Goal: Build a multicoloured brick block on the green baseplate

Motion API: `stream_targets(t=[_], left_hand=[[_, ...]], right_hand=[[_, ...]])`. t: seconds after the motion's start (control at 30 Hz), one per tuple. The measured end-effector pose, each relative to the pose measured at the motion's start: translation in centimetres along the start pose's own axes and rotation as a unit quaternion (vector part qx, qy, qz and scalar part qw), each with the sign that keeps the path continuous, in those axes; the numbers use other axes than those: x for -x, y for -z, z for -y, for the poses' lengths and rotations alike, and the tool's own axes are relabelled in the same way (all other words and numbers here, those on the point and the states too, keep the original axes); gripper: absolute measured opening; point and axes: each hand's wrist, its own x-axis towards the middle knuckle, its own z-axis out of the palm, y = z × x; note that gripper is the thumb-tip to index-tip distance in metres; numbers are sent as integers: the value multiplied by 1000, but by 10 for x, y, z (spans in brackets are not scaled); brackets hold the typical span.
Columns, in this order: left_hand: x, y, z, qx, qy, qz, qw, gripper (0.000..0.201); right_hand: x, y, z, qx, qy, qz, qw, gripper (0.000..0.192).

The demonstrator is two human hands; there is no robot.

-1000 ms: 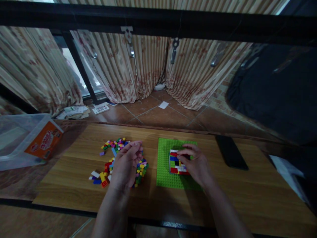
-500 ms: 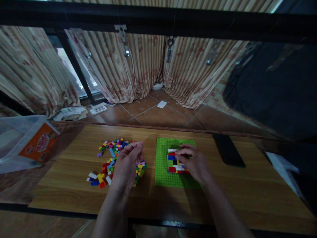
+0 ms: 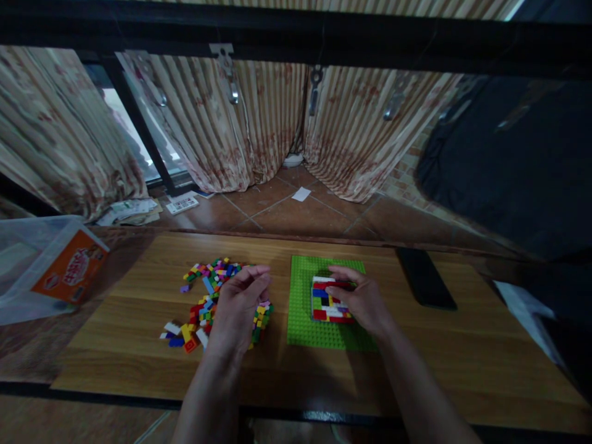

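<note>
Bricks seat best if our right hand, fingers pinching the brick block on the green baseplate, presses straight down while our left hand, fingers loosely curled, hovers over the loose bricks at nine o'clock.

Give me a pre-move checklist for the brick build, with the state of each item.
1. Baseplate flat on table: ok.
2. Right hand on the build: ok, fingertips at its far edge.
3. Left hand over loose bricks: ok.
4. Brick in left grip: cannot tell, fingers curled.
5. Phone apart from baseplate: ok.
6. Gaps in the build filled: cannot tell, too dim.
</note>
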Motion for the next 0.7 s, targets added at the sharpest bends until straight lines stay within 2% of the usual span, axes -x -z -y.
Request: stream_targets(t=[0.13,0.37,0.5,0.7], left_hand=[[0,0,2,-26,-3,3,1000,29],[1,-4,5,-55,1,11,998,30],[1,-5,7,-52,-1,14,999,30],[1,-6,5,-42,-5,5,999,29]], right_hand=[[-4,2,1,32,-1,5,999,54],[-5,3,-7,25,13,20,999,47],[-4,11,-9,30,9,40,999,54],[-11,22,-10,31,30,-36,998,37]])
